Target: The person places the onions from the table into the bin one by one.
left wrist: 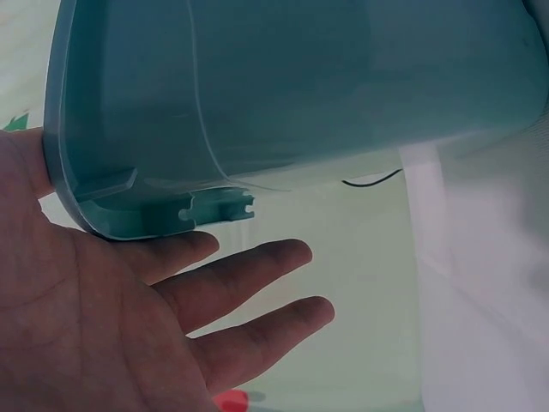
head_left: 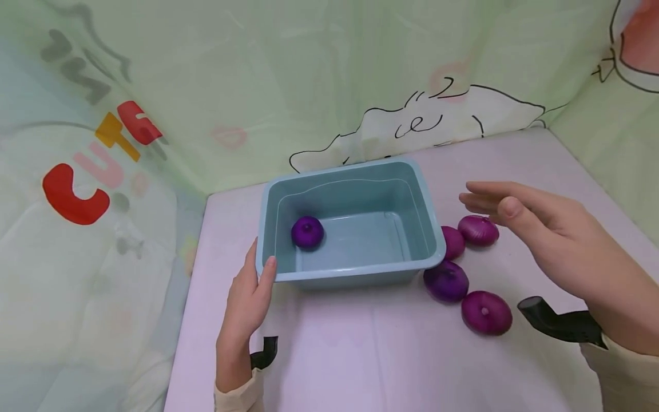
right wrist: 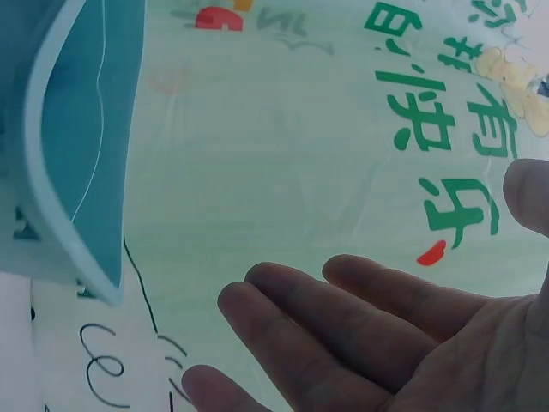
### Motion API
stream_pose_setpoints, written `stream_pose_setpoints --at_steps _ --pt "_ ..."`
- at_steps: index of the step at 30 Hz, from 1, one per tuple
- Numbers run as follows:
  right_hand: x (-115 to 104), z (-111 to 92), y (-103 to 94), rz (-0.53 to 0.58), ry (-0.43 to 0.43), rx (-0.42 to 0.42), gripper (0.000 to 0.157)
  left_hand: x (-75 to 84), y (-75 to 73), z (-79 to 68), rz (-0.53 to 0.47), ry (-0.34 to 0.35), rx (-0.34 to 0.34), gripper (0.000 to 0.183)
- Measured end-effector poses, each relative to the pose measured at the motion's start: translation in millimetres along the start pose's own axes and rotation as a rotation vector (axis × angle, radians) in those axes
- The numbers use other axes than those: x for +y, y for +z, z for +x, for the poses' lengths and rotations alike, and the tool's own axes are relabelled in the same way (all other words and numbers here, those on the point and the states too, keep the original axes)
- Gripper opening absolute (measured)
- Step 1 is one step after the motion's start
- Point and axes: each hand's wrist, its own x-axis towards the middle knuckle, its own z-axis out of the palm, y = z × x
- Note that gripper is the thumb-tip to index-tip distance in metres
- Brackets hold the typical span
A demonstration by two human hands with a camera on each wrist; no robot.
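Right hand (head_left: pixel 566 252): nearest the head camera, raised and holding nothing; fingers straight, close together in the head view, with small gaps shown in the right wrist view; thumb apart.
Left hand (head_left: pixel 247 303): at the near left corner of the bin; rim pinched between thumb above and fingers below; three fingers stretched and spread in the left wrist view.
Blue bin (head_left: pixel 355 243): between both hands, just short of the right fingertips; rectangular, rounded corners, smooth plastic, flared rim; full rest on the table, cannot tell.
Inside onion (head_left: pixel 307 233): visible in the head view only; just beyond the left thumb, on the bin floor; deep purple, rounded, short stub on top.
Loose onions (head_left: pixel 486 313): four, clustered below and nearer than the right fingertips, beside the bin; glossy, flattened globes, magenta to dark purple; contact with the right hand, cannot tell.
Left wrist view only: notched ridge under the rim, just above the fingers.
Right wrist view only: green characters (right wrist: pixel 429 120) on the curtain (right wrist: pixel 249 172), beyond the fingertips.
Table (head_left: pixel 329 355): below both hands; pale lilac, smooth, faintly creased.
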Motion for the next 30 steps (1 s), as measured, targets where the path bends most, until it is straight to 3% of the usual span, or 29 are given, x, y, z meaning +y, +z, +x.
stream_pose_setpoints --at_steps 6,14,20,30 --pt "20 -17 -3.9 -0.043 0.035 0.014 0.042 -0.7 0.6 -0.9 0.004 0.005 0.004 0.066" --pt "37 -29 -1.9 -0.076 0.022 -0.075 0.046 -2.9 0.2 -2.8 0.004 -0.001 0.008 0.064" --pt "46 -37 -2.2 -0.087 0.030 -0.094 0.047 -4.5 2.2 -3.3 -0.006 -0.001 0.009 0.064" --pt "75 -53 4.5 -0.163 0.222 -0.226 0.050 -3.7 0.8 0.1 -0.007 0.020 0.003 0.064"
